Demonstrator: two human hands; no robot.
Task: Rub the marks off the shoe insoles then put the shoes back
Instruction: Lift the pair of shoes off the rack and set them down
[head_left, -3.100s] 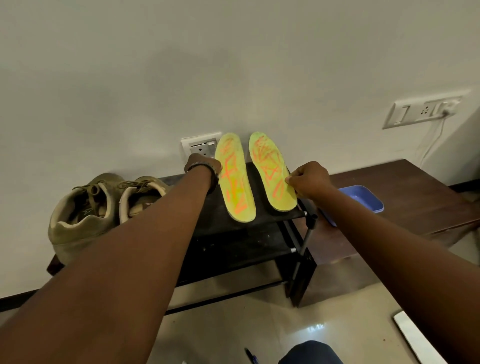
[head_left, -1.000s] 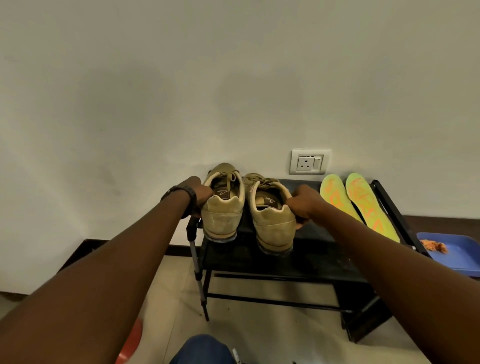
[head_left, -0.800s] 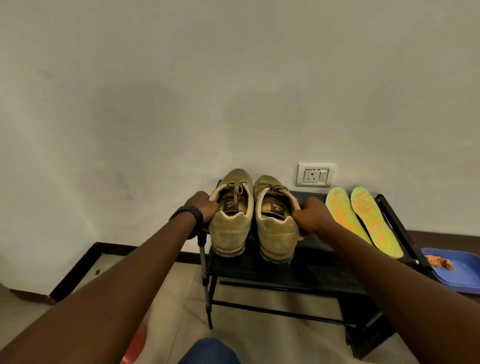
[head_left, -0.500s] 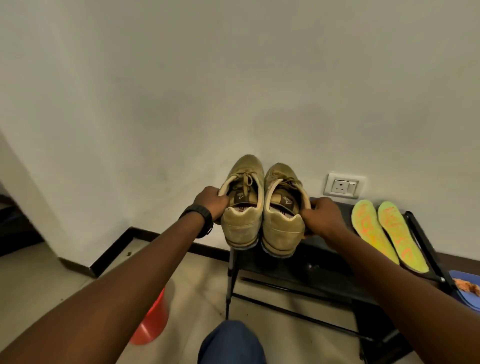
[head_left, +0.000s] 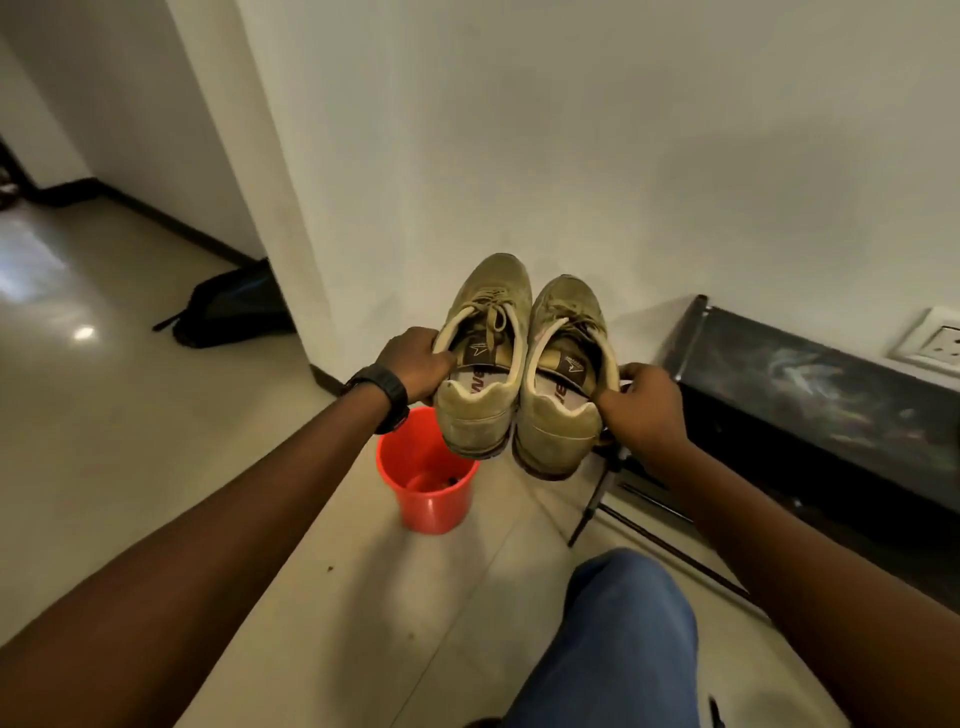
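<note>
Left shoe: tan lace-up trainer, heel toward the camera, toe toward the wall; held in the air, its sole over the rim of the bucket.
Right shoe: matching trainer, held just beside the first, their inner sides touching or nearly so; slightly lower.
Left hand: closed on the outer collar of the left shoe, thumb inside the opening.
Right hand: closed on the outer collar of the right shoe, fingertips over the edge.
Wristwatch: black, on the left wrist.
Bucket: small, red, standing on the floor below the shoes; some dark bits at its bottom.
Rack: black, against the wall, right of the shoes; top shelf scuffed.
Socket: white, on the wall above the rack.
Bag: dark, lying on the floor by the wall corner, well apart to the left.
Knee: in blue trousers, bottom of view.
</note>
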